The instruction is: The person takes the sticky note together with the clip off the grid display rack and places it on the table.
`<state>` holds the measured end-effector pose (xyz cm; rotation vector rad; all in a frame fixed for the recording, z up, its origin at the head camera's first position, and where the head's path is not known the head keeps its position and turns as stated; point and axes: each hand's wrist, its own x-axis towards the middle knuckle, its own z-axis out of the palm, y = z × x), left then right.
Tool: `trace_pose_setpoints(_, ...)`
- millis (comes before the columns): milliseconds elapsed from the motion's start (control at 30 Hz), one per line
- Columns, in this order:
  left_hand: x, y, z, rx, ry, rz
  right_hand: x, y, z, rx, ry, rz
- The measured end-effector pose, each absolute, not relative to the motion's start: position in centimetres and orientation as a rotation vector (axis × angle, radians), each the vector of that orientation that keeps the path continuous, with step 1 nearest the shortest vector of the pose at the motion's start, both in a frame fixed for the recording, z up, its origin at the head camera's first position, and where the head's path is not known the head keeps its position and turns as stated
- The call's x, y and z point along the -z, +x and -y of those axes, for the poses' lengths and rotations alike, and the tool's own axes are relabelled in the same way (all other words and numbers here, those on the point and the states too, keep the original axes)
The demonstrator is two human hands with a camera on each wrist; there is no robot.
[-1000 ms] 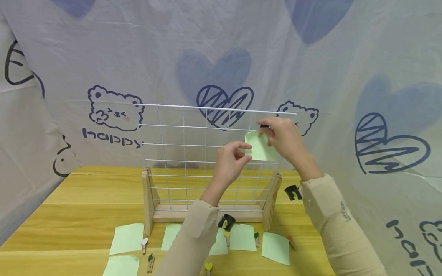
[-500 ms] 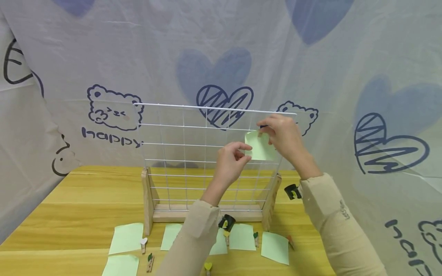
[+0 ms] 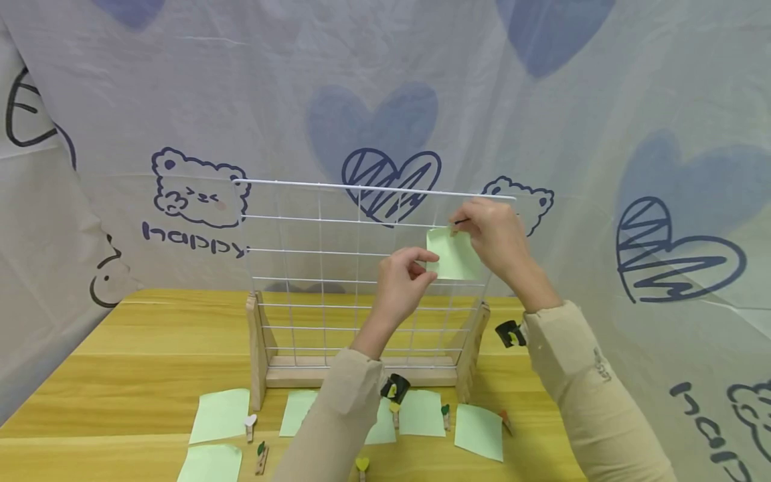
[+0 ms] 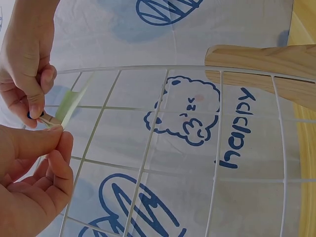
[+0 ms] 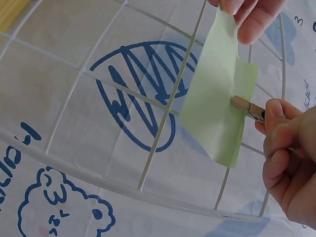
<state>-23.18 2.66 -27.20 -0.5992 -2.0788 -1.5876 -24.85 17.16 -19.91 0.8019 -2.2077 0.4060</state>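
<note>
A pale green paper note (image 3: pixel 454 260) is held up at the upper right part of a white wire grid (image 3: pixel 301 184). My left hand (image 3: pixel 400 282) pinches the note's left edge between thumb and forefinger. On the opposite side, my right hand (image 3: pixel 498 239) pinches a small wooden clothespin (image 5: pixel 248 108). In the right wrist view, the clothespin's tip lies over the note (image 5: pixel 212 94) near its folded top edge. The left wrist view shows both hands close together, with the note (image 4: pixel 68 107) nearly edge-on.
The grid stands on a wooden base with two uprights, one the left upright (image 3: pixel 255 351). Several green notes, such as one at the left (image 3: pixel 219 416), lie in front. Among them are small clothespins, including a white heart one (image 3: pixel 250 427) and a yellow one (image 3: pixel 362 467).
My right hand's fingers have drawn in closer around the clothespin. The left hand and the note have hardly moved.
</note>
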Motion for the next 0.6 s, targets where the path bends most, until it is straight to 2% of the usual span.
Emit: trace_pose_setpoints(600,27.3,-22.8,-2.2,1.584,-0.605,2.047,19.2,-23.4,-18.1,-0.474,0.797,2.112)
